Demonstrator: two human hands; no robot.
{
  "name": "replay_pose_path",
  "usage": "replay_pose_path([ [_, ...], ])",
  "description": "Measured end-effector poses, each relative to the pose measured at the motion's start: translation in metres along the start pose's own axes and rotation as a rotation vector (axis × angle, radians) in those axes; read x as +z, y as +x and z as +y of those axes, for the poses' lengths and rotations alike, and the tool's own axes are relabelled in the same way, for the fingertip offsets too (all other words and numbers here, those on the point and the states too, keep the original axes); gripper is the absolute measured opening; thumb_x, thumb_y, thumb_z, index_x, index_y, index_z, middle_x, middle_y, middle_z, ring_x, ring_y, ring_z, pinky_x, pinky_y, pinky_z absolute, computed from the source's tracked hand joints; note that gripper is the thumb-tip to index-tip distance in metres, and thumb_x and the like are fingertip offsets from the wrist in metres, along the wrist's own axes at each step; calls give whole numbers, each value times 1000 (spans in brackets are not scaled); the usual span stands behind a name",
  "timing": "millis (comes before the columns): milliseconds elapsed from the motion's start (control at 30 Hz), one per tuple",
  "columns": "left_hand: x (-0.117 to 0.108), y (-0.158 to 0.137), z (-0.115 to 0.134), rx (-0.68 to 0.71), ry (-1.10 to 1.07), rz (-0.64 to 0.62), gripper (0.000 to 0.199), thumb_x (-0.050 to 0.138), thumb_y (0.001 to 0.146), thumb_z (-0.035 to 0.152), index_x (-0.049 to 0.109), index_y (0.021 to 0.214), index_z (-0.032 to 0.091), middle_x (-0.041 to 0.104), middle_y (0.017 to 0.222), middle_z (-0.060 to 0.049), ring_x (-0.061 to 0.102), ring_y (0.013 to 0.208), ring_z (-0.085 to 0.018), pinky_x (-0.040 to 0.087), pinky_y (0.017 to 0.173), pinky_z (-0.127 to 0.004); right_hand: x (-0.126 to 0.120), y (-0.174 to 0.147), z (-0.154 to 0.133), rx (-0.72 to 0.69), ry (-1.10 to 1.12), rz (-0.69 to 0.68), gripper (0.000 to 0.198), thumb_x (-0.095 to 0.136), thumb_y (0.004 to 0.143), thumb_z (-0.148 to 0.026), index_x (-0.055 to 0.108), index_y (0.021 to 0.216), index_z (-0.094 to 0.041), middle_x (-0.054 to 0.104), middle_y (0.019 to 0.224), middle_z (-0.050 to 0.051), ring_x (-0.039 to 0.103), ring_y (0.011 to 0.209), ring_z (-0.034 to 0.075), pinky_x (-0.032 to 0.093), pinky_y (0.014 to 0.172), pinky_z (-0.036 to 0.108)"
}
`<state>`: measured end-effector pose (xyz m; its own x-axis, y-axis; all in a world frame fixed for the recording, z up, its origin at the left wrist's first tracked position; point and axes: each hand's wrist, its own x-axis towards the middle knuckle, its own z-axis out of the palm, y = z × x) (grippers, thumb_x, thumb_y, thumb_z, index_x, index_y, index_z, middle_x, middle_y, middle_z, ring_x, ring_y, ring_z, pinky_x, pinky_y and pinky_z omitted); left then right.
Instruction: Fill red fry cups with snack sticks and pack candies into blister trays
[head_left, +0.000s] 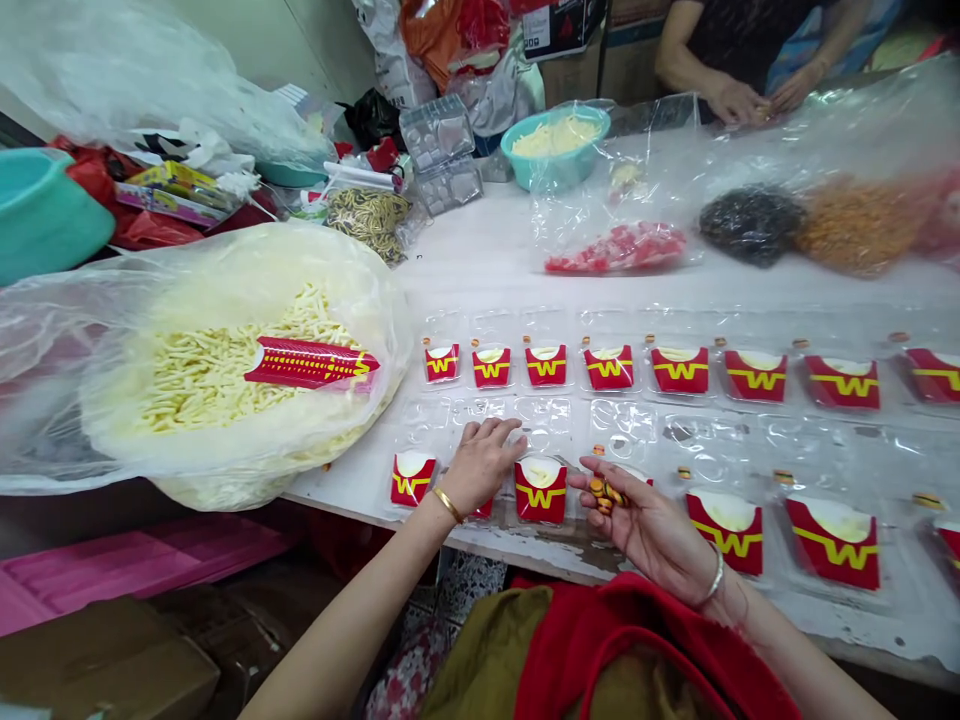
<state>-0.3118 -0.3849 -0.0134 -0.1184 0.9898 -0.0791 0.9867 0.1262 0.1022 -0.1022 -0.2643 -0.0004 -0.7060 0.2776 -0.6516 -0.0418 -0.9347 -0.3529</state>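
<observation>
My left hand (482, 465), with a gold bangle at the wrist, is over a clear plastic blister tray in the near row. Its fingers are stretched out, and I see nothing held in them. The hand partly hides a red fries box beneath it. Just to its right lies another red fries box (541, 492) with a yellow W, in its own clear tray. Several miniature burgers (606, 494) are cupped in the fingers of my right hand (651, 515), palm turned up, above the tray beside that one.
Two rows of trays with red fries boxes (608, 368) line the white table (480, 240). At left, a plastic bag (375, 290) holds miniature fries and a red scoop-like carton (311, 362). Behind are a teal basin (559, 165), bags of coloured pieces (752, 222), and another person's hands (739, 100).
</observation>
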Motion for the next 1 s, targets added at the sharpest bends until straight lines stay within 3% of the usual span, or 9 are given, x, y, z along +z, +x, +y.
replay_pose_path([
  [100, -6, -6, 17, -57, -178, 27, 45, 48, 84, 11, 49, 126, 27, 39, 144, -10, 42, 120, -28, 36, 91, -45, 5, -1, 0, 16, -28, -10, 32, 64, 83, -21, 55, 114, -18, 67, 97, 8, 61, 67, 11, 53, 56, 20],
  [167, -11, -10, 37, -73, -405, 88, 40, 49, 88, 19, 48, 128, 26, 45, 138, -10, 44, 119, -24, 37, 93, -41, 10, 0, 2, 22, -73, -25, 37, 65, 82, -21, 53, 117, -18, 67, 96, 7, 61, 69, 12, 52, 56, 19],
  [333, -16, -23, 74, -219, -726, 178, 14, 51, 89, 25, 62, 98, 23, 61, 103, -5, 53, 101, -18, 39, 90, -34, 20, 4, 18, 23, -199, -112, 68, 75, 73, -26, 40, 130, -18, 64, 79, 2, 59, 66, 13, 49, 50, 19],
  [467, -24, -38, 73, -283, -839, 195, 7, 55, 86, 21, 61, 90, 21, 62, 99, -3, 54, 99, -17, 37, 91, -33, 30, 6, 25, 117, -248, -188, 83, 76, 73, -28, 26, 138, -19, 65, 82, 3, 60, 66, 14, 49, 53, 20],
  [533, -28, -46, 68, -301, -924, 187, 6, 56, 86, 23, 61, 87, 19, 63, 94, -3, 56, 94, -16, 39, 89, -31, 35, 6, 28, 150, -248, -224, 79, 74, 75, -26, 27, 138, -20, 66, 85, 4, 61, 66, 13, 50, 55, 21],
  [633, -29, -53, 54, -351, -989, 179, 13, 54, 88, 29, 61, 86, 18, 65, 86, -2, 57, 85, -15, 42, 82, -28, 41, 9, 34, 174, -219, -274, 59, 73, 77, -24, 42, 127, -19, 65, 92, 7, 64, 73, 15, 51, 58, 21],
  [733, -25, -55, 25, -462, -917, 330, 15, 53, 89, 30, 61, 92, 18, 65, 87, -3, 59, 83, -15, 43, 77, -27, 41, 15, 41, 157, -198, -220, 30, 71, 78, -29, 58, 102, -15, 64, 87, 7, 64, 72, 15, 50, 56, 20],
  [833, -16, -56, -12, -571, -679, 440, 14, 52, 88, 26, 61, 96, 18, 66, 92, -3, 59, 86, -16, 41, 79, -30, 40, 20, 44, 140, -179, -141, 20, 68, 80, -32, 61, 87, -14, 63, 78, 6, 62, 68, 14, 50, 54, 20],
  [1000, 0, -54, -38, -576, -224, 273, 12, 50, 88, 23, 62, 87, 19, 65, 88, -3, 56, 89, -19, 33, 80, -35, 43, 20, 45, 160, -196, -179, 18, 68, 76, -19, 60, 92, -15, 63, 87, 7, 62, 77, 15, 51, 61, 21],
])
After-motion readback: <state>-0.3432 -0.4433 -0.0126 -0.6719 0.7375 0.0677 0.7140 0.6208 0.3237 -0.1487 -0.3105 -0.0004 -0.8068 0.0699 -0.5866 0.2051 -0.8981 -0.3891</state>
